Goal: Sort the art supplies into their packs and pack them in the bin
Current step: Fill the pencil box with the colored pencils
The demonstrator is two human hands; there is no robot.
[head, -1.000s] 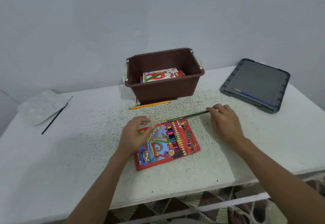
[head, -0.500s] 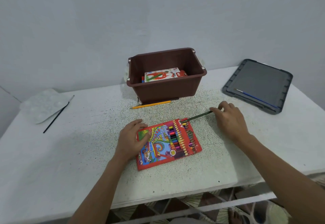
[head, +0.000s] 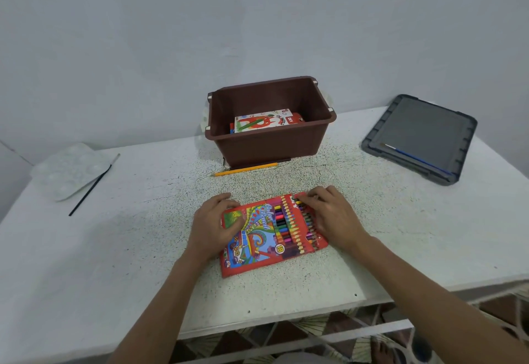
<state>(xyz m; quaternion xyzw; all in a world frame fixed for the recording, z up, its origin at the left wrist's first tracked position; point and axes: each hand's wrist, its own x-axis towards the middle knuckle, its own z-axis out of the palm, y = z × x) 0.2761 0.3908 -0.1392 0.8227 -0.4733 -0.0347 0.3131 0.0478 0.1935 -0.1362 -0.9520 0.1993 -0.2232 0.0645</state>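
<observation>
A red colour pencil pack (head: pixel 266 235) lies flat on the white table (head: pixel 114 249) in front of me, its window showing several pencils. My left hand (head: pixel 211 226) grips the pack's left edge, thumb on its cover. My right hand (head: pixel 332 215) lies over the pack's right side with its fingertips at the top right corner; the green pencil is hidden under them. Behind stands the brown bin (head: pixel 269 146) with an oil pastels box (head: pixel 262 122) inside. A yellow pencil (head: pixel 246 169) lies just in front of the bin.
A grey bin lid (head: pixel 429 123) with a blue brush (head: pixel 418 157) on it sits at the back right. At the far left lie a white paint palette (head: pixel 68 169) and a thin black brush (head: pixel 90 189). The table's front edge runs just below my forearms.
My right hand slid the green pencil leftwards into the pack's top end and now lies on the pack. My left hand moved from above the pack onto its left edge.
</observation>
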